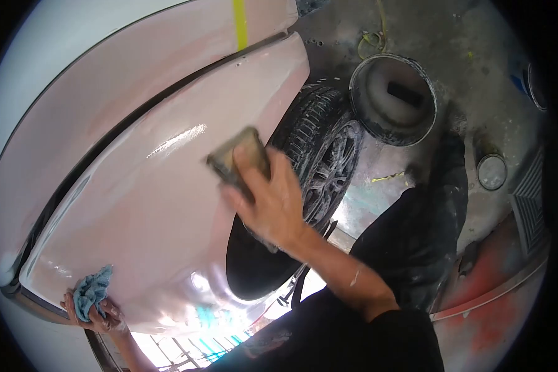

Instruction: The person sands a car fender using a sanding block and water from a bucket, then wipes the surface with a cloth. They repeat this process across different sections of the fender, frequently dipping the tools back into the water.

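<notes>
My right hand (270, 195) is closed around a worn, brownish sanding block (239, 156), slightly blurred by motion. The block lies over the wet, pinkish car fender (161, 204), above the wheel arch. At lower left, my left hand (99, 316) grips a crumpled blue cloth (93, 291) near the fender's edge. Whitish residue marks the left fingers. Glossy wet patches shine on the panel, and a dark gap separates it from the adjoining pinkish panel (93, 99).
A dusty tyre and wheel (335, 167) sit under the arch. Beside it stands a bucket (394, 133) of murky water with a dark rectangular object inside. A small can (491, 172) is farther right. Yellow tape (240, 25) crosses the upper panel. My dark-trousered leg (409, 229) is near the wheel.
</notes>
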`<state>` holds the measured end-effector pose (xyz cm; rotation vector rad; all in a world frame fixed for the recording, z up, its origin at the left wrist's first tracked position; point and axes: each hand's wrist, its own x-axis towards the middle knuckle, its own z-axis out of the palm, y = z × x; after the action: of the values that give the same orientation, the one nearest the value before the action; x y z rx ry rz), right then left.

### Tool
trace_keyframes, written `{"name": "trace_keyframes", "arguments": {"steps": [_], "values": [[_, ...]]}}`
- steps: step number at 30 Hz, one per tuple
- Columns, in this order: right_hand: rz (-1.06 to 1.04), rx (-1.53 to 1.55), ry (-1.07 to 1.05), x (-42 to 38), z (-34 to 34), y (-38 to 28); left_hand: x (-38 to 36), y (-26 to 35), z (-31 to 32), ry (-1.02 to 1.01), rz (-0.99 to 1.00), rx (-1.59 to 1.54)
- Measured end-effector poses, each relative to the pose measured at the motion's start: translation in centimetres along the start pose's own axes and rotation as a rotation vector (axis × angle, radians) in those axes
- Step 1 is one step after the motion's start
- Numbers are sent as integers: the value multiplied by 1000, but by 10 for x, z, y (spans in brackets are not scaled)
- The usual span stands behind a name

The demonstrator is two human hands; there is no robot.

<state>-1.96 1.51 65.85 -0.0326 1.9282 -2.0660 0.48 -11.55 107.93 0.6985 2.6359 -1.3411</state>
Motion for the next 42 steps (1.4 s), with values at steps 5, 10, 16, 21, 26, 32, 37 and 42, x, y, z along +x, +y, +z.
{"name": "trace_keyframes", "arguments": {"steps": [5, 10, 16, 21, 26, 32, 37, 42], "values": [[333, 93, 165, 85, -2, 87, -2, 1, 3, -7, 2, -1], [281, 37, 161, 79, -10, 82, -2, -1, 0, -16, -4, 2], [230, 93, 103, 48, -2, 63, 0, -4, 4, 8, 65, -3], [437, 20, 140, 144, 1, 172, 1, 3, 3, 0, -2, 39], [161, 104, 91, 41, -5, 52, 0, 0, 0, -16, 7, 31], [490, 168, 170, 150, 8, 185, -2, -1, 5, 20, 42, 35], [183, -31, 101, 61, 2, 57, -6, -4, 0, 13, 19, 26], [-165, -78, 34, -4, 10, 3, -1, -4, 1, 16, 21, 29]]}}
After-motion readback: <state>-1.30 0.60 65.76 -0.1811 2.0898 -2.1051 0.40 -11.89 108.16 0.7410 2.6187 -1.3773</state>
